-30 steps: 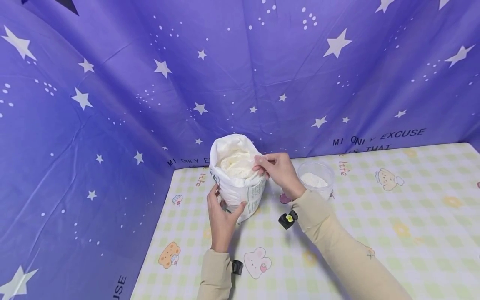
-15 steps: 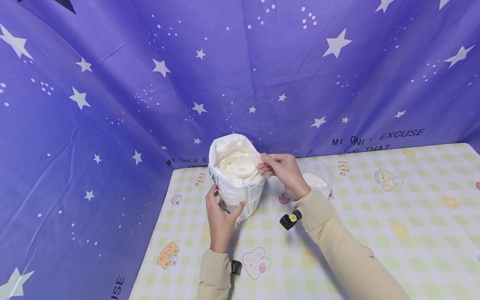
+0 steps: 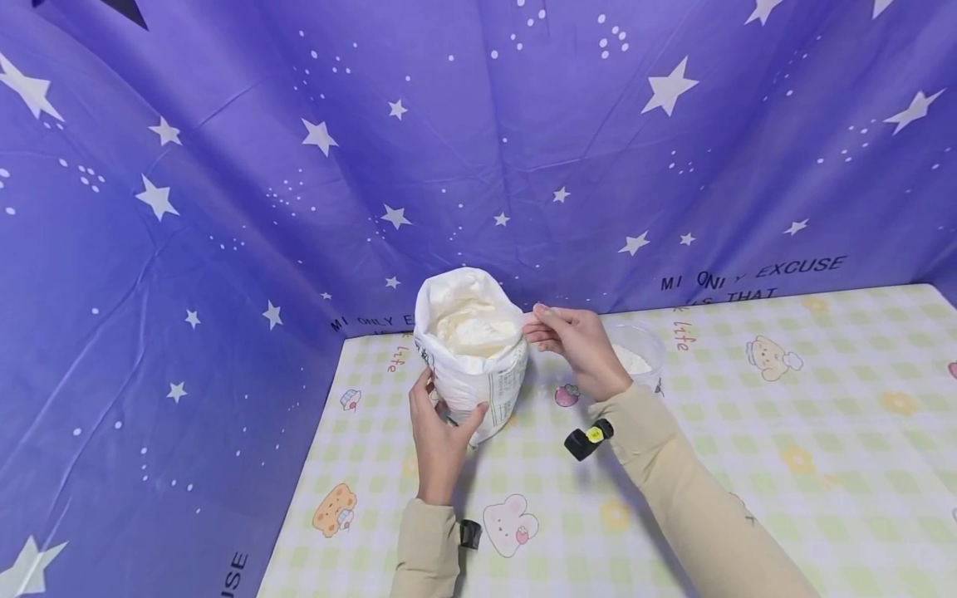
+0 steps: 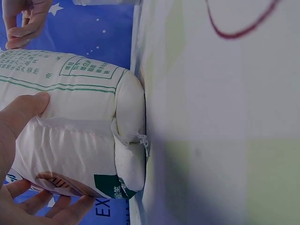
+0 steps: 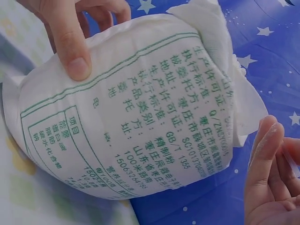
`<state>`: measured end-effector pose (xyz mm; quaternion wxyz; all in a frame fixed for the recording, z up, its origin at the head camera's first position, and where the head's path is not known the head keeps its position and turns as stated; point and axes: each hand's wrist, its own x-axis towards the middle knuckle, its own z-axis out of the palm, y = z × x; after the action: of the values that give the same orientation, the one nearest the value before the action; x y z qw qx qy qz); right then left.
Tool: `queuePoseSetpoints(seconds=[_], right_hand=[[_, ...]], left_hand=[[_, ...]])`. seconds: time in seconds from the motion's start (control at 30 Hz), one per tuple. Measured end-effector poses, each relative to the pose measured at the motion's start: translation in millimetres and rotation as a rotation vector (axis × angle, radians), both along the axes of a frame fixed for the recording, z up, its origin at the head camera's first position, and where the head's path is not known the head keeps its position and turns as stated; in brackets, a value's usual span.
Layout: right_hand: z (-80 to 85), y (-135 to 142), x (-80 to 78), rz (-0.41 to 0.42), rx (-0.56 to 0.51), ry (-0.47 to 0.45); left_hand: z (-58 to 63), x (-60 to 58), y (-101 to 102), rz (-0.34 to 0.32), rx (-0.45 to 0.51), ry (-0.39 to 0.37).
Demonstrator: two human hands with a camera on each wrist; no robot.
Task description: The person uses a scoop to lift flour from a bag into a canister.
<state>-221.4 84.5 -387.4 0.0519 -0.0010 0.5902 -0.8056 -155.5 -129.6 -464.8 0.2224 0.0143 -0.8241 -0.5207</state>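
A white cloth flour bag (image 3: 467, 378) with green print stands open at the top, pale flour (image 3: 474, 328) filling its mouth. My left hand (image 3: 441, 440) grips its lower front, thumb on one side and fingers round the other, as the left wrist view also shows. At the right of the bag's rim, my right hand (image 3: 571, 345) pinches something thin and pale between thumb and forefinger. In the right wrist view a thin translucent strip (image 5: 291, 161) shows behind those fingers, and a white flap (image 5: 251, 110) reaches toward the fingertips. I cannot tell the strip's kind.
A clear round plastic tub (image 3: 650, 345) holding white flour stands right of the bag, partly hidden by my right hand. A checked, cartoon-printed cloth covers the table (image 3: 845, 465). A purple starry curtain (image 3: 478, 166) hangs close behind the bag and along the left.
My right hand has shifted a little right, from over the bag's rim to just outside it. It now hides more of the tub. My left hand keeps its hold on the bag.
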Motion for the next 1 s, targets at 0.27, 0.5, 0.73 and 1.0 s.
queuePoseSetpoints(seconds=[0.27, 0.5, 0.73, 1.0], right_hand=[[1.0, 10.5, 3.7, -0.018, -0.071, -0.003], [4.0, 19.8, 8.3, -0.014, -0.093, -0.030], [5.2, 29.0, 13.7, -0.021, -0.127, -0.029], [6.0, 46.2, 21.8, -0.032, -0.147, -0.036]], left_hand=[[-1.8, 0.5, -0.1, -0.009, 0.009, -0.006], [-1.5, 0.7, -1.1, -0.016, 0.002, -0.011], [-2.0, 0.3, -1.0, -0.013, 0.005, -0.012], [-0.7, 0.5, -0.3, -0.016, 0.011, -0.027]])
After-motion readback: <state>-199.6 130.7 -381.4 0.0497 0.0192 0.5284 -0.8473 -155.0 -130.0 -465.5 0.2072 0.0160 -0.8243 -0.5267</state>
